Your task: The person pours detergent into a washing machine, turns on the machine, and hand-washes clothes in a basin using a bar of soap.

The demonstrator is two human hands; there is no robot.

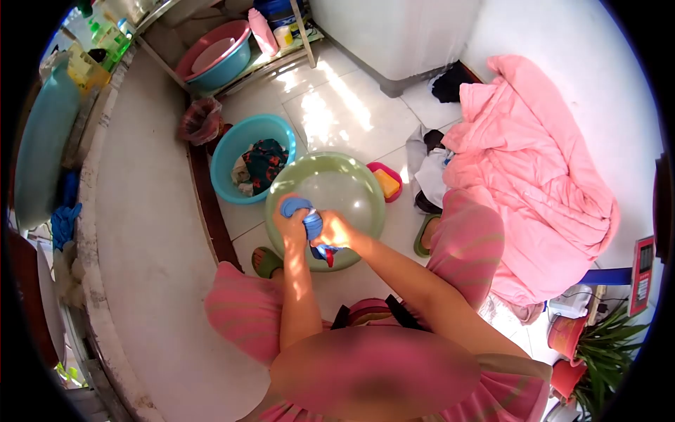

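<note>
A blue cloth (312,224), bunched and twisted, is gripped by both my hands over the near left part of a green basin (360,184). My left hand (290,225) is closed around its upper end. Closed on the lower part is my right hand (332,231), and a dark blue and red bit of fabric hangs below it. The basin holds what looks like water. Just right of its rim, a yellow bar of soap (386,183) sits in a pink dish (397,172).
A turquoise basin (219,165) with dark patterned clothes (266,163) stands left behind the green one. Pink bedding (531,169) is heaped at right, beside white and dark clothes (429,172). A rack (309,42) with tubs stands at the back. Potted plants (608,352) are at lower right.
</note>
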